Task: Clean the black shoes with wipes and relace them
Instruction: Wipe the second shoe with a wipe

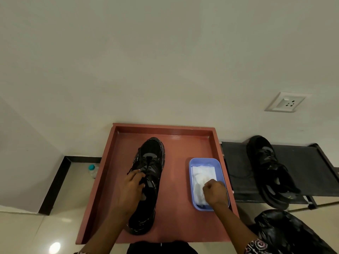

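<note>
Lying lengthwise, shoe toe toward wall.

Left hand grips black shoe at 9 o'clock on the tabletop; right hand pinches wipes at 3 o'clock

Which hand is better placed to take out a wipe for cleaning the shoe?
Right. The right hand is already in the blue box, seemingly pinching a wipe. The left hand is busy holding the shoe.
</note>
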